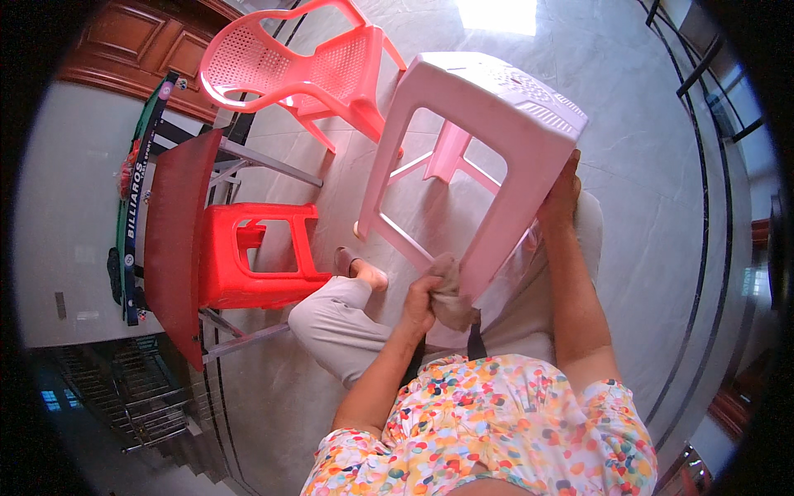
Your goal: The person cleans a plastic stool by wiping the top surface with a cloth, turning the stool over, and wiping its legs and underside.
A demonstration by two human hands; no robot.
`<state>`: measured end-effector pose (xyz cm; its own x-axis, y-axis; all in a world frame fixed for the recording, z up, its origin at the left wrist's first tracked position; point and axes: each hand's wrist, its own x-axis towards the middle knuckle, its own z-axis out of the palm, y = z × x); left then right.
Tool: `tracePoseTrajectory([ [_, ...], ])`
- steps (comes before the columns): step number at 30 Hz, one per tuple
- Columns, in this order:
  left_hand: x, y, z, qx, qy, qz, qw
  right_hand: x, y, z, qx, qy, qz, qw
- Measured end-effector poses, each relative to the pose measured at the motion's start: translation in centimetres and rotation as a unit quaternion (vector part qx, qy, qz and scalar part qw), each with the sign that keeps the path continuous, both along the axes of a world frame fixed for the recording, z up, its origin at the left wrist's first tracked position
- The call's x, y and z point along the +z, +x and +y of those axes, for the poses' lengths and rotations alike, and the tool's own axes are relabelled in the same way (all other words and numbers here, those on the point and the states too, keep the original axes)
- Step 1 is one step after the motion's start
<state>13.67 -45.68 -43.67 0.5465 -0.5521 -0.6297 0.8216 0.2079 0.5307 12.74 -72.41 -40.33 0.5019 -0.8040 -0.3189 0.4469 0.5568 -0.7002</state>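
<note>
A pink plastic stool (533,139) stands tilted before me, its patterned seat facing away and one leg reaching down towards my lap. My left hand (423,304) grips a crumpled brownish-grey cloth (451,297) against the lower end of that leg. Along the stool's right side, my right hand (561,192) holds the edge just below the seat; its fingers are partly hidden behind the plastic. Through the opening in the near side I can see another leg and the crossbars.
A pink plastic armchair (335,68) is beyond the stool. To the left, a bright red stool (263,254) is beside a folding table with a dark red top (177,248). A toy billiard table (139,204) leans at the wall. Stair railings (136,397) are at lower left.
</note>
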Motion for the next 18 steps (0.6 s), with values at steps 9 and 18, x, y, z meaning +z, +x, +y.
tracePoseTrajectory([
  [9, 1.6, 1.4, 2.0, 0.046, -0.168, 0.117, 0.978, -1.2, 0.6, -0.1, -0.024, 0.012, -0.069, 0.997],
  [18, 4.7, 1.3, -1.0, 0.037, -0.039, -0.047, 0.997, -0.8, 0.6, 0.1, -0.017, -0.002, -0.065, 0.998],
])
